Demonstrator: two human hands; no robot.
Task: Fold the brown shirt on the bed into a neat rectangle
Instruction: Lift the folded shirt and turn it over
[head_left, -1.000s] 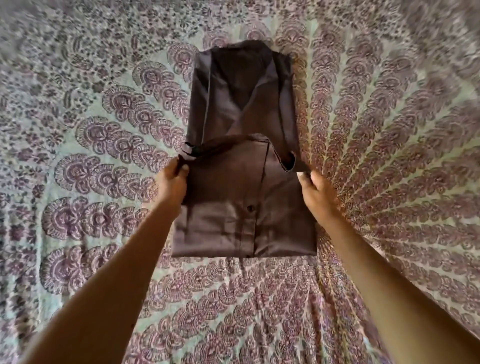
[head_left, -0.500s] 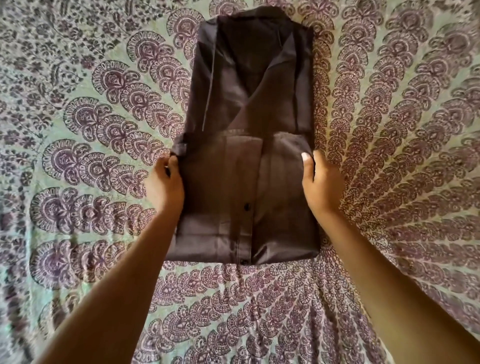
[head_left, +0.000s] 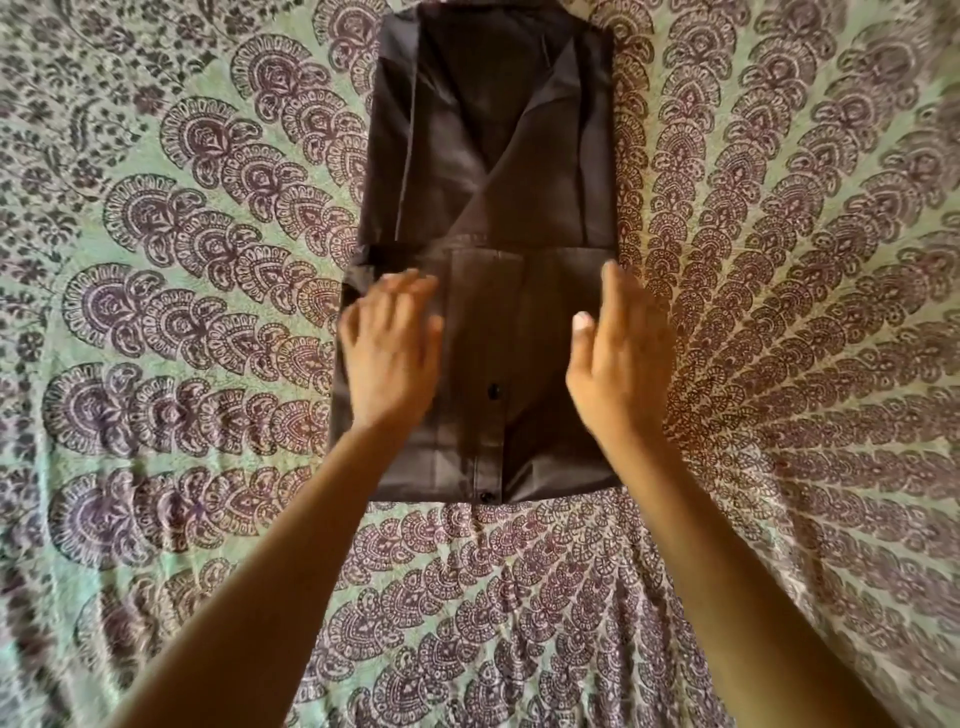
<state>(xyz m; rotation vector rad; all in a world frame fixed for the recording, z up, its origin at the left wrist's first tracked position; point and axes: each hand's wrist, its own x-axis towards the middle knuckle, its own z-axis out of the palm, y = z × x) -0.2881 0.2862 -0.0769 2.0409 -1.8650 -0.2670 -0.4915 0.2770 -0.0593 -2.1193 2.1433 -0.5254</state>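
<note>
Brown shirt (head_left: 498, 208) lies lengthwise on the bed, sides already turned in, so it reads as a long narrow strip. Collar (head_left: 493, 78) is at its far end, partly cut by the frame. The shirt's near end is doubled up over its middle as a flap (head_left: 519, 322), button strip up. Two buttons show, one mid-flap (head_left: 492, 391) and one at the near fold (head_left: 487, 496). At the flap's far left corner a bit of cloth (head_left: 358, 270) pokes out past the shirt's side line.

Left hand (head_left: 389, 353) is palm down on the flap's left half, fingers straight and spread, grip released. The fingertips are blurred, so it is likely smoothing. Right hand (head_left: 618, 358) is at the flap's right edge, fingers straight, thumb out, grip released, grasping nothing. Cannot tell if it touches the cloth.

Judgement: first lengthwise fold is laid and another fold toward the collar is probably left.

- Poking corner, if not tucked, gets trapped and leaves a lump and a ragged side.
- A sideways smoothing push could slide the thin flap off line, skewing the rectangle.
- The patterned bed cover (head_left: 208, 312) around the shirt looks soft and rippled, so it may bunch underneath.
</note>
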